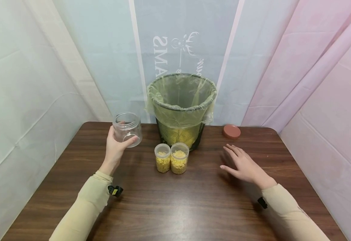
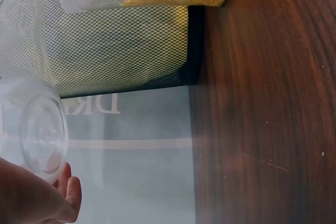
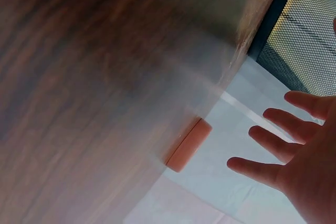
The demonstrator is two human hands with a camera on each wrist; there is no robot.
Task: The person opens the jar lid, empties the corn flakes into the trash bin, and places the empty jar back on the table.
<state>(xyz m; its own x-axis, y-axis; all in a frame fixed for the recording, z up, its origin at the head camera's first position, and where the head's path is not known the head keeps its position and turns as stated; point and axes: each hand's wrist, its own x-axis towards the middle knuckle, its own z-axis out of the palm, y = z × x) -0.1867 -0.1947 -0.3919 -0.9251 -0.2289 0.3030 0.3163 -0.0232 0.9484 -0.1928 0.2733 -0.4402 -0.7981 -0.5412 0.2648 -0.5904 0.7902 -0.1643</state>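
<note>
In the head view my left hand [image 1: 115, 147] grips a clear, empty plastic jar [image 1: 128, 129] by its side, at the left of the bin. The left wrist view shows the round base of this jar [image 2: 44, 135], lifted off the table. My right hand [image 1: 244, 165] is over the right part of the table, fingers spread, holding nothing. Beyond it a reddish-brown round lid [image 1: 231, 131] lies near the back edge. Two clear tubs of yellow flakes, the left tub [image 1: 162, 164] and the right tub [image 1: 179, 164], stand side by side between the hands.
A black mesh bin [image 1: 181, 134] with a translucent yellowish liner [image 1: 178, 115] stands behind the tubs, with yellow stuff low inside. The brown wooden table [image 1: 175, 207] ends just behind it. Pale curtains [image 1: 109, 50] hang behind and at both sides.
</note>
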